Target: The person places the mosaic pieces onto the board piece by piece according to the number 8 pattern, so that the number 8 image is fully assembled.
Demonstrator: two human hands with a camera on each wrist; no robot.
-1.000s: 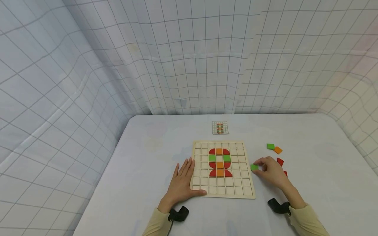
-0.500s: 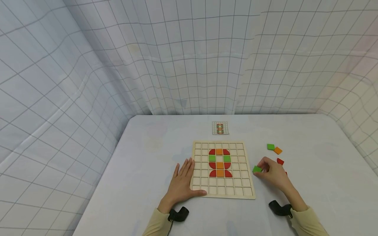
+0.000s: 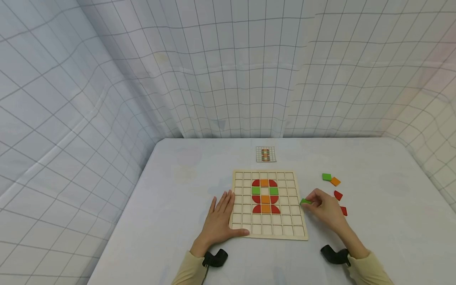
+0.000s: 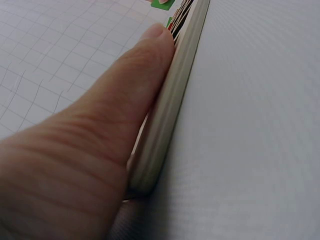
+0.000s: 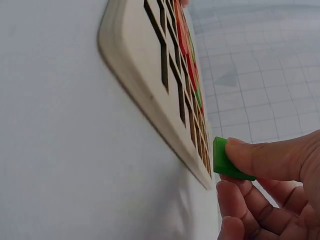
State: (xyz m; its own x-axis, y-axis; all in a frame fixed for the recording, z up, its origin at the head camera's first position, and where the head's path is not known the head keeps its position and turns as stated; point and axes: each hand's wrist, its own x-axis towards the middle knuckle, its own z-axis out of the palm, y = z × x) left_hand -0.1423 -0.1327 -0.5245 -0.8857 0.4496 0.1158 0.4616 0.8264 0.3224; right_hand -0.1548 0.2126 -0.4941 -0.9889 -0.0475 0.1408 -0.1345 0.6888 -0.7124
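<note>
Between the thumb and fingers of my right hand (image 3: 327, 208) is pinched a green square tile (image 5: 221, 159), held just off the right edge of a wooden grid board (image 3: 292, 231). My left hand (image 3: 218, 223) lies flat with straight fingers along the board's left edge, its thumb on the lower left corner. Red rounded tiles (image 3: 256, 209), orange squares (image 3: 265, 209) and two green squares (image 3: 255, 190) sit in the middle columns of the board. The left wrist view shows the thumb (image 4: 125, 80) resting against the board's rim.
Right of the board lie a loose green tile (image 3: 326, 177), an orange tile (image 3: 335, 181) and two red tiles (image 3: 338, 195), one partly behind the right hand. A small printed pattern card (image 3: 265, 154) lies beyond the board. A gridded white curtain (image 3: 228, 79) surrounds the white table.
The green tile in my right hand has shifted and tilted in the fingers; the hand drew slightly away from the board, then came back left towards its edge. The left hand stays put.
</note>
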